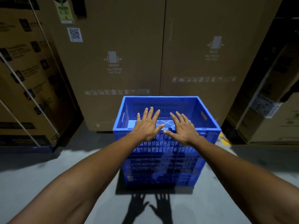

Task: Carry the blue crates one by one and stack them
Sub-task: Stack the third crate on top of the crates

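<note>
Landmark: the top blue crate (166, 113), open side up, empty as far as its slotted floor shows.
Stack: the top blue crate sits on more blue crates (161, 165); at least two tiers show beneath it, and the count lower down is too dark to settle.
Surroundings: the stack stands on the grey floor (48, 183), with tall cardboard boxes (123, 62) just behind it and more to either side.
Left hand (148, 126): above the near rim of the top crate, palm down, fingers spread wide, holding nothing.
Right hand (183, 128): beside the left, over the same rim, fingers splayed, holding nothing; the thumbs nearly meet.
Contact: I cannot tell whether either palm touches the rim or only hovers above it.
Step, as judged: the top crate looks placed, and the hands are free of it.
Risk, seating: if the top crate is not fully seated on the one below, a push on the near rim could tip or slide it.
Risk, lean: the stack is narrow for its height, so an off-centre crate added later could make it lean toward the cardboard boxes.
Risk, light: dim lighting hides the lower joints, so a misaligned tier could go unnoticed.
</note>
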Demonstrator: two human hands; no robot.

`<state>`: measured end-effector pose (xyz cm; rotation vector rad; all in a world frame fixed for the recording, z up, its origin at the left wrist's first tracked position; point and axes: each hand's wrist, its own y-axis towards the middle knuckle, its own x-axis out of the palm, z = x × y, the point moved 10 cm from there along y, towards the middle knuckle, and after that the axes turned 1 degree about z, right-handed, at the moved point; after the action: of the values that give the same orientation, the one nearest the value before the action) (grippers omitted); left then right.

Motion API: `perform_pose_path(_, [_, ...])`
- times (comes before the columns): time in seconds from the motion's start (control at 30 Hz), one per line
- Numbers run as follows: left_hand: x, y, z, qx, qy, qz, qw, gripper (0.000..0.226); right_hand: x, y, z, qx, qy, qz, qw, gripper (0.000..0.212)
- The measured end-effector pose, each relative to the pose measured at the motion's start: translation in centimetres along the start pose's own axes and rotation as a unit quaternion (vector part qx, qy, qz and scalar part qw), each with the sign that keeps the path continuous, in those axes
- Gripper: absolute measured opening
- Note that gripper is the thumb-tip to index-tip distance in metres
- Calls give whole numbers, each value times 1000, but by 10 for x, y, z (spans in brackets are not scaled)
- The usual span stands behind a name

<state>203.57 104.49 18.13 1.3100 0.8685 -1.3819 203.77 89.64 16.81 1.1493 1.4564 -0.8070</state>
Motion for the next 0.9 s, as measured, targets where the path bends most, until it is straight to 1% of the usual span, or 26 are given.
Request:
perform_pose_path(0.17, [-100, -10, 5, 0, -5, -12, 1000, 75, -100, -1, -48, 0, 25, 3, 1000, 99])
perform_pose_path(0.4, [-262, -42, 27, -19, -8, -28, 999, 72, -261, -25, -109, 10, 77, -4, 997, 103])
perform_pose_path(0.53, [-357, -77, 52, -41, -10, -10, 999, 70, -350, -56, -137, -3, 96, -6, 995, 104])
perform_pose_path(0.63, [-426, -106, 77, -47, -25, 41, 998, 68, -422, -80, -159, -28, 126, 17, 992, 100])
perform_pose_path(0.7, [-473, -128, 98, -45, -42, 100, 993, 67, -474, -101, -173, -52, 153, 62, 985, 98])
perform_pose_path(0.8, [-536, -166, 135, -39, -61, 180, 981, 68, -540, -145, -189, -95, 207, 135, 964, 91])
perform_pose_path(0.9, [-583, -208, 169, -41, -67, 231, 970, 64, -585, -193, -195, -125, 251, 186, 941, 88])
